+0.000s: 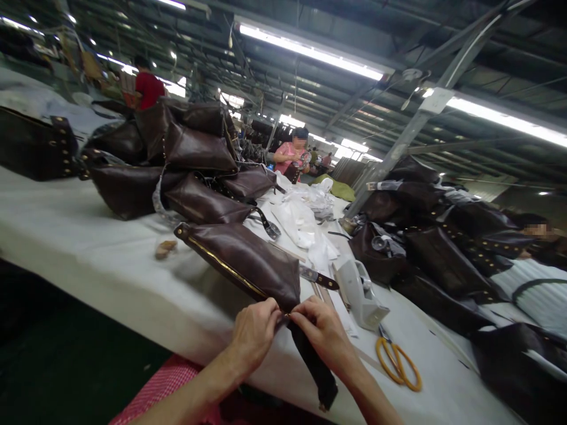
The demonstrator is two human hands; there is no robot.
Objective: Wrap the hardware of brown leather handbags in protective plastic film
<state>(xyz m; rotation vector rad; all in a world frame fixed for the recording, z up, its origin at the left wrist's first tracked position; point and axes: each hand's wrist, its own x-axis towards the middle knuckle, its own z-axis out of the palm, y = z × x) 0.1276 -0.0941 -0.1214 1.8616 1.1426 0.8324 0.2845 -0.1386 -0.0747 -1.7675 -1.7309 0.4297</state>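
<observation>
A long white-topped table (101,254) slants across the frame under bright white tube lights (310,50) at the top; centre, a dark brown leather bag (252,251) with a gold-coloured zip (225,267), left hand (254,330) and right hand (325,333) both pinched closed at its lower-right corner (290,298)

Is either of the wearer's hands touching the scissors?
No, the scissors lie on the table, while the left hand and right hand pinch at the bag's near end.

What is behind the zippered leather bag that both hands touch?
Behind the zippered leather bag, more dark-brown leather bags are piled; whatever its body covers cannot be seen.
</observation>
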